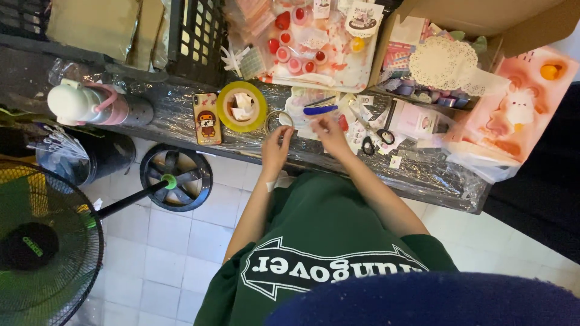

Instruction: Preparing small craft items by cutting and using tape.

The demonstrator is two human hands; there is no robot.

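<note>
1. Hands working at table edge (338,169), plastic sheet covering it.
2. Left hand (275,148): fingers (284,131) pinching rim of small clear tape roll (278,119), holding it on the sheet just ahead of fingertips.
3. Right hand (329,133): fingers curled toward a small flat piece; too small to tell whether gripping or just touching.
4. Tape roll handling, judged: light, stiff ring, smooth and a bit slippery outside, sticky at loose end. Best gripping across the ring, thumb inside core, fingers on outer face; avoiding the adhesive side.
5. Just left of left fingers: yellow tape roll (241,107) with paper scraps inside, then phone (206,118) in patterned case.
6. Just ahead of right fingers: blue pen-like item (320,110). To their right: black scissors (377,137), small stickers scattered.
7. Further ahead of fingers: tray of red and pink cups (296,51), cardboard box (459,24) with doily.
</note>
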